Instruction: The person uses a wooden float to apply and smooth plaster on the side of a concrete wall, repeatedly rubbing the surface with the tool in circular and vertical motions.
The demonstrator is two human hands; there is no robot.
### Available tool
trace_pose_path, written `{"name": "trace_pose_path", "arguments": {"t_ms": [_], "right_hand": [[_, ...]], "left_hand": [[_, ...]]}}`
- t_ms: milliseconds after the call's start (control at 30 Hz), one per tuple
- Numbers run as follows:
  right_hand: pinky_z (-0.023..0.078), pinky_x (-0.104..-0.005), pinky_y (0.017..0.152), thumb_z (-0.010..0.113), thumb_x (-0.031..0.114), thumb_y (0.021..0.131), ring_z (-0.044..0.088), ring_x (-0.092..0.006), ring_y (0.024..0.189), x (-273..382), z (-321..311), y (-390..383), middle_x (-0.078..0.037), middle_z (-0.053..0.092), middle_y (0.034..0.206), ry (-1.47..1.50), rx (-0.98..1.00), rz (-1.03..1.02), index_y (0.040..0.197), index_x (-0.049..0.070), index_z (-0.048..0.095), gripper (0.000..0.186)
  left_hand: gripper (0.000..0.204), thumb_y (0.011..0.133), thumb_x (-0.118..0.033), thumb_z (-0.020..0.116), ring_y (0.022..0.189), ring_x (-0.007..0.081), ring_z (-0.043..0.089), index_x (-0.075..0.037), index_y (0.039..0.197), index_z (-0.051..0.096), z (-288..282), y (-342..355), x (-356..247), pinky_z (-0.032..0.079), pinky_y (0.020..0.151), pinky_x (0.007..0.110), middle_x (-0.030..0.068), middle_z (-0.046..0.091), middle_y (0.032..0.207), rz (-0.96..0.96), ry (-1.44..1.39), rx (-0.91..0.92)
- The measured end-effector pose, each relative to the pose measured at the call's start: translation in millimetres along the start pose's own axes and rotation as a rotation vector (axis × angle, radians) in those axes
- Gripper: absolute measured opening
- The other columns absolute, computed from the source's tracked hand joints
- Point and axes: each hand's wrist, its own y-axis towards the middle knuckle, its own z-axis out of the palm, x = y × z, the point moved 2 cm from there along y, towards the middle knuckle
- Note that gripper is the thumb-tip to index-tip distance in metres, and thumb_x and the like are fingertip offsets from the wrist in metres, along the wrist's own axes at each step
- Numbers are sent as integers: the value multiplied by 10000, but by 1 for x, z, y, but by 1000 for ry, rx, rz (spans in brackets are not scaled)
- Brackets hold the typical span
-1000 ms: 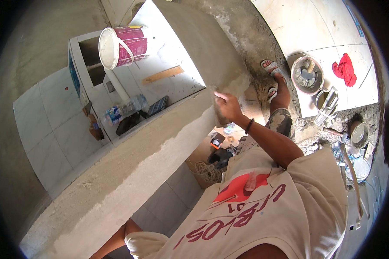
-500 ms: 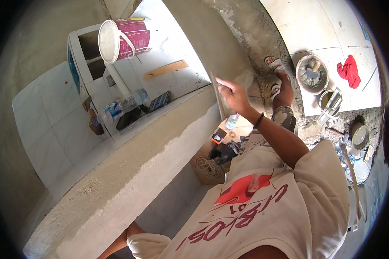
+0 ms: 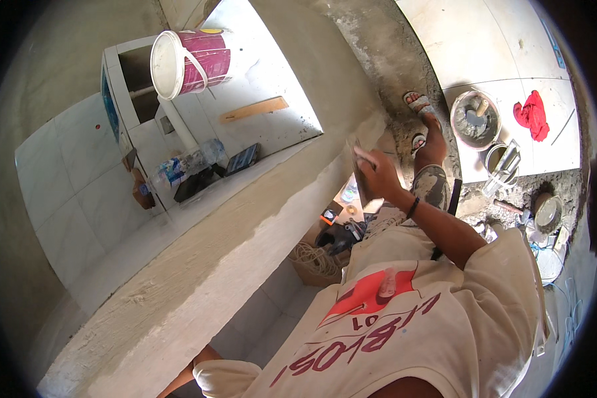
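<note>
My right hand is closed round a plastering trowel, whose flat blade shows almost edge-on. The blade is by the right end of a long plastered ledge; whether it touches the surface I cannot tell. Darker, damp-looking plaster covers the ledge's upper side, and a paler coat runs along its lower side. Of my left arm, only a short stretch of forearm shows at the lower edge, and the ledge hides the left hand.
Beyond the ledge are a maroon-and-white bucket, a wood strip, a plastic bottle, a phone and a brush. On the right lie a mortar bucket, a red cloth and a hammer. Coiled cord lies below the ledge.
My right hand and the trowel have moved a little to the right and down in the view. The trowel blade has tilted slightly.
</note>
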Motion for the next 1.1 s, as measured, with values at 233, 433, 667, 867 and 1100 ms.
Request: {"name": "trace_pose_path", "arguments": {"t_ms": [233, 433, 667, 867, 1100], "right_hand": [[512, -427, 791, 601, 143, 954, 630, -343, 866, 74, 21, 37, -208, 637, 980, 169, -50, -165, 1312, 60, 654, 371], [514, -466, 868, 582, 193, 937, 673, -390, 947, -70, 48, 10, -250, 695, 1077, 80, -62, 263, 1246, 44, 690, 360], [480, -437, 773, 606, 199, 951, 607, -341, 822, 2, 36, 7, -186, 611, 870, 76, 75, 47, 1301, 100, 676, 371], [520, -376, 912, 571, 125, 923, 692, -325, 1039, -82, 44, 15, -260, 698, 1128, 190, -7, 355, 1223, 18, 699, 344], [509, -383, 815, 615, 176, 935, 660, -290, 888, 26, 23, -19, -192, 668, 932, 66, 134, 84, 1267, 39, 686, 365]], "left_hand": [[295, 993, -309, 515, 1217, 343, 504, -150, 1158, 701, 2, 4, -1, 433, 972, 516, 201, 600, 1377, 18, -4, 4], [290, 1001, -309, 507, 1203, 344, 514, -157, 1151, 703, 2, 7, -1, 445, 960, 515, 198, 609, 1369, 22, -1, 5], [285, 1009, -308, 498, 1186, 345, 527, -165, 1143, 705, 3, 2, -1, 460, 946, 515, 194, 619, 1360, 24, 1, 6], [283, 1017, -308, 490, 1172, 346, 537, -172, 1136, 707, 3, 8, 1, 473, 934, 514, 191, 628, 1352, 32, -10, -4], [281, 1026, -308, 481, 1155, 348, 550, -180, 1128, 709, -13, 7, 3, 488, 920, 514, 187, 639, 1342, 38, 8, 2]]}}
